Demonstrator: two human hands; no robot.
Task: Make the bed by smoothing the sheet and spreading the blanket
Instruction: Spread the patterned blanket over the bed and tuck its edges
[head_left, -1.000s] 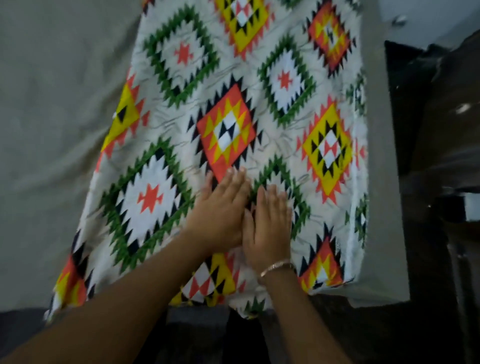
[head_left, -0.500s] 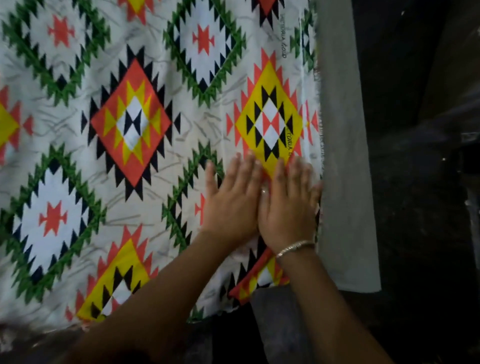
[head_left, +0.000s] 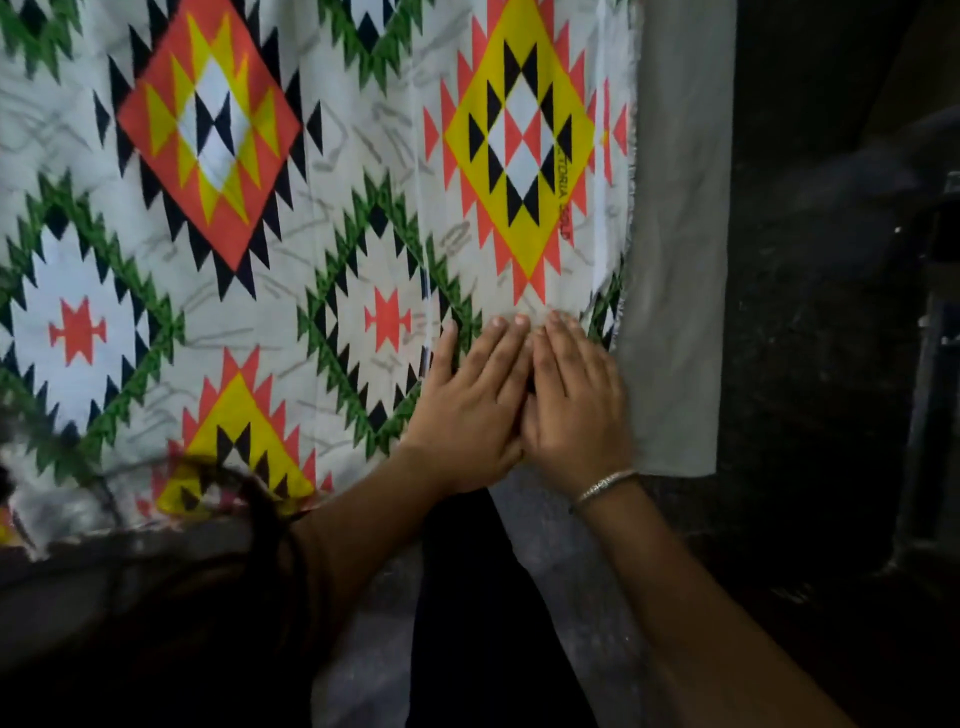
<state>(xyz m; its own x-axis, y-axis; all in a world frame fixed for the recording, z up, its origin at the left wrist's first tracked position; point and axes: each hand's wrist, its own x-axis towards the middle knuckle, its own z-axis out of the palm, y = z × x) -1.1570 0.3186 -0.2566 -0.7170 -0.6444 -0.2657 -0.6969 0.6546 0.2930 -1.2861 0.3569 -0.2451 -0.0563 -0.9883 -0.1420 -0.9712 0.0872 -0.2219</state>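
A white sheet (head_left: 322, 171) printed with green, orange and yellow diamond patterns lies spread over the bed. Its frayed right edge runs beside a strip of plain grey mattress cover (head_left: 675, 249). My left hand (head_left: 470, 405) rests flat, palm down, on the sheet near its lower right corner. My right hand (head_left: 576, 400) lies flat right beside it, touching it, with a thin bracelet on the wrist. Both hands hold nothing and their fingers point away from me.
Dark floor (head_left: 810, 364) lies to the right of the bed, with dim dark objects at the far right edge. My dark trousers (head_left: 467, 597) and a lock of hair (head_left: 260, 519) show below the bed's near edge.
Both flat hands have slid to the right across the sheet toward its right edge. The view has moved closer and to the right, so the sheet fills more of the frame.
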